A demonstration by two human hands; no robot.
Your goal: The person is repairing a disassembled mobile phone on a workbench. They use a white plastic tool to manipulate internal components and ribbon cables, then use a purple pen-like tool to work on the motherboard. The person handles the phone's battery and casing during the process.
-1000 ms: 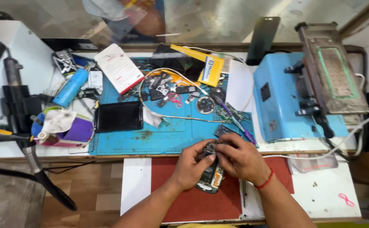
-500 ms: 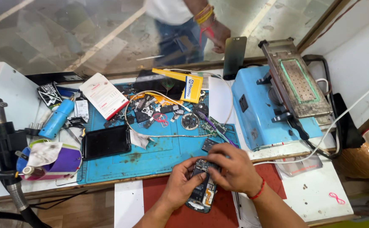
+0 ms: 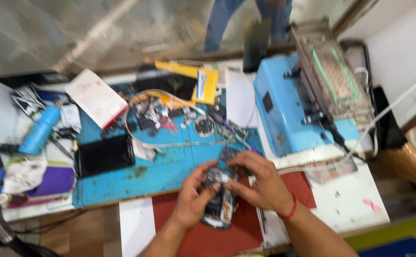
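— While both hands work low in the middle of the frame, what are they on?

— An opened phone, lying over the red mat at the lower centre. Left hand is clamped around its left edge; right hand has its fingertips pinched on the top end.

— And around them?

— Just above, the blue mat covers the surface, strewn with small parts. A black screen panel lies at centre left, a blue bottle further left, and a blue machine stands at upper right.
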